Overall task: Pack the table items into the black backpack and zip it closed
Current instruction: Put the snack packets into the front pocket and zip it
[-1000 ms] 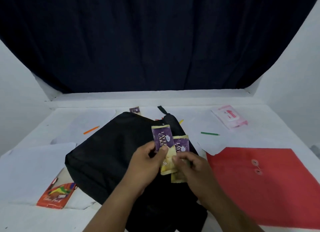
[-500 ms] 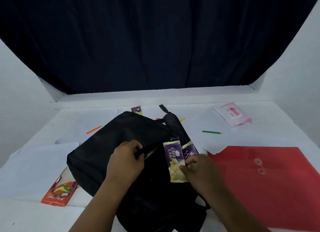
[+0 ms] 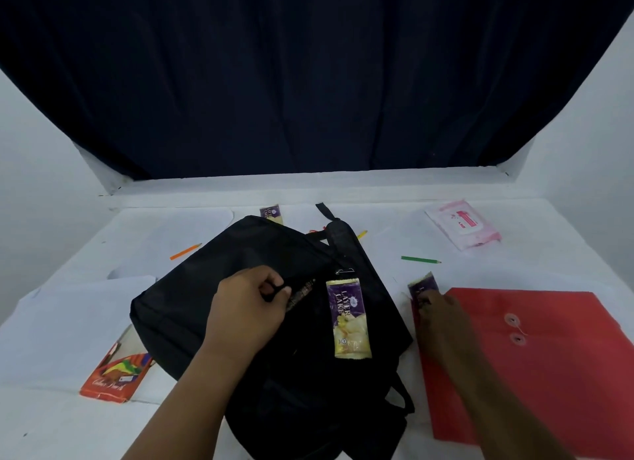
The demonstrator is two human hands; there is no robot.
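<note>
While gripped open: black backpack [image 3: 212, 288], cake wrapper [image 3: 348, 317] atop.

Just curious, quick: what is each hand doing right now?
Left hand: grips the black backpack at its opening.
Right hand: fingers on a purple cake packet; grip unclear.

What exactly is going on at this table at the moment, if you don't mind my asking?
A person is packing a black backpack. The left hand grips the bag at its zipper opening, while the right hand pinches a purple cake packet beside the red envelope. Another cake packet lies on the backpack. Pencils and a pink wipes pack are not yet packed.
</note>
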